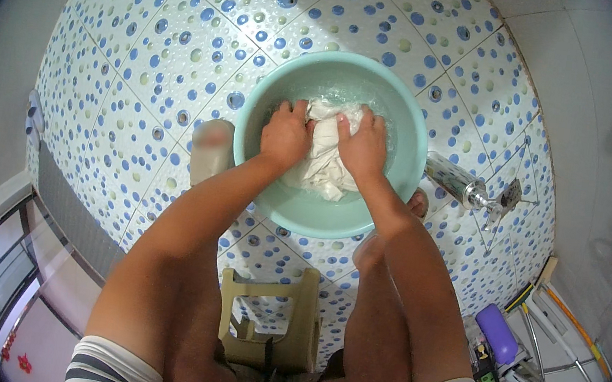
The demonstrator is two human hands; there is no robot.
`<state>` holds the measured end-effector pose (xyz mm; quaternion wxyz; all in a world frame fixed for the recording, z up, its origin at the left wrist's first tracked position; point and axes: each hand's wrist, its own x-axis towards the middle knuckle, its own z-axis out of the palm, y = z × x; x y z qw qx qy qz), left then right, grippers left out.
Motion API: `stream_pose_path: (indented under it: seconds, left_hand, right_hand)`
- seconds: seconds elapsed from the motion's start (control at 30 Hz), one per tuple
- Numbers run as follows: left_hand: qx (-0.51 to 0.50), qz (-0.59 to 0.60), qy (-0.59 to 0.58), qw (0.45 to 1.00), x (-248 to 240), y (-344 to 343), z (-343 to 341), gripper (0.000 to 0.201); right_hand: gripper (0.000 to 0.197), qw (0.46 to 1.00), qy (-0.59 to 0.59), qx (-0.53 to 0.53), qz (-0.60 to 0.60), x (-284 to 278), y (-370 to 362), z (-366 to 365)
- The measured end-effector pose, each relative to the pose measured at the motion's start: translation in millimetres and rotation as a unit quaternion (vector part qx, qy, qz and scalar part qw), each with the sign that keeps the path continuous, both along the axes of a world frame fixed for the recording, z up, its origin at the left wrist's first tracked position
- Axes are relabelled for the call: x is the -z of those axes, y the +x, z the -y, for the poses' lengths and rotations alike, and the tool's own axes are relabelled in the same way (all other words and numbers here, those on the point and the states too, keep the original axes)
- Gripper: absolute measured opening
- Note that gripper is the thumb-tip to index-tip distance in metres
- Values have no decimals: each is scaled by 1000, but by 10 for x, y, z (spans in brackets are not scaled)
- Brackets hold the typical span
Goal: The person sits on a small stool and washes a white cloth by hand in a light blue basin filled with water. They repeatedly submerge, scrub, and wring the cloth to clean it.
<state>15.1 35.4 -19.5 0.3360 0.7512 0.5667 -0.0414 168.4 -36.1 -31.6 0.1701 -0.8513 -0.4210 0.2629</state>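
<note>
A round pale green basin (pixel 317 221) stands on the floor between my feet with clear water in it. In the water lies a bunched white cloth (pixel 327 164), wet and creased, its lower folds spread toward me. My left hand (pixel 287 134) grips the cloth's left side, fingers curled into it. My right hand (pixel 364 143) is on the right side, thumb over the fabric and fingers bent around its edge. Both hands are close together, and the cloth bulges up between them. Parts of the fingertips are hidden in the folds.
A silver pump bottle (pixel 460 181) is right of the basin, near a metal floor drain (pixel 510 195). Below me is a beige plastic stool (pixel 274 294). Poles and a purple container (pixel 496 333) stand at lower right; a dark grey mat (pixel 75 201) lies at left.
</note>
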Motion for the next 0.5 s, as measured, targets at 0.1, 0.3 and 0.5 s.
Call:
stream_pose_path:
  seconds: [0.1, 0.3, 0.5]
  left_hand:
    - [-3, -14, -13, 1000, 30, 11, -15, 47]
    - [-321, 332, -428, 777, -97, 40, -24, 46]
    - [-323, 419, -747, 402, 70, 37, -30, 45]
  right_hand:
    - [46, 999, -39, -19, -16, 97, -89, 14]
    - [37, 979, 156, -63, -113, -411, -298, 200]
    - [24, 936, 277, -181, -121, -900, -696, 171]
